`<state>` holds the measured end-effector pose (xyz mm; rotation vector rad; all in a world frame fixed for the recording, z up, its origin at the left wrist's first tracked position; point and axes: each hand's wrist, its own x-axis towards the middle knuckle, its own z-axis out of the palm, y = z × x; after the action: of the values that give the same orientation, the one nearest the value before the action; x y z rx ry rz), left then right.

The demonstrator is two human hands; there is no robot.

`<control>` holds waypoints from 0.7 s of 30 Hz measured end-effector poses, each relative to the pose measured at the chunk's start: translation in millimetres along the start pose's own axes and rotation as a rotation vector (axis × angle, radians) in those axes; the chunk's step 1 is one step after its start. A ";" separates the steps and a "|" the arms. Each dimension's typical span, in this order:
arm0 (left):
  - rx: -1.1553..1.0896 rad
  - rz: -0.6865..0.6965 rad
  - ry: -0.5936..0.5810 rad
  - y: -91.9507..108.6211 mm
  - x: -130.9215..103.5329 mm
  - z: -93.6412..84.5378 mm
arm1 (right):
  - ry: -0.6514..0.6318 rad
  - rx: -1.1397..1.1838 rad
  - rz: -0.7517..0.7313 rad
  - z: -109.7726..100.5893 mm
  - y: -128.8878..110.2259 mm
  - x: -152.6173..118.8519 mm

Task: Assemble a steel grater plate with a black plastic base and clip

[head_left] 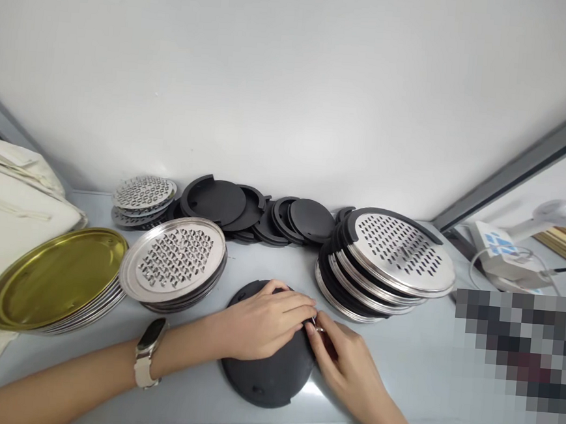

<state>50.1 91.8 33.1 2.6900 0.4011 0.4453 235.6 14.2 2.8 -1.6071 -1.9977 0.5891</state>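
Observation:
A black round plastic plate [270, 374] lies on the table in front of me, with small holes near its rim and a notch at the near right. My left hand [267, 318] holds it from above, palm down, with its fingertips at the right rim. Its thumb is hidden beneath. My right hand [338, 350] is at the same rim, thumb and index finger pinched on a small shiny metal piece [314, 321] that the fingers mostly cover. The fingertips of both hands nearly meet there.
Grater discs in black rims [397, 254] are stacked right. Black rings and lids [312, 221] lie along the wall. Left are a coarse grater stack [174, 259], small grater discs [144, 194], gold-coloured plates [62, 279] and a white bag [13, 210]. A white cabled device [505, 255] is far right.

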 end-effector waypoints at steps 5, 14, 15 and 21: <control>-0.017 -0.003 0.026 1.0 -0.9 -0.1 | 0.025 -0.048 -0.007 1.4 1.2 -0.7; -0.285 -0.111 0.099 0.4 8.0 -7.0 | 0.069 -0.143 -0.046 5.5 4.6 1.8; -0.279 -0.101 0.096 -0.4 11.8 -6.7 | 0.074 -0.150 -0.044 6.0 4.6 2.2; -0.255 -0.090 0.205 -8.9 29.2 -0.4 | 0.139 -0.105 -0.009 8.2 3.3 1.9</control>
<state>74.6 109.6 37.0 2.3785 0.4860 0.6984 232.7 16.6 -5.4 -1.6515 -1.9604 0.3637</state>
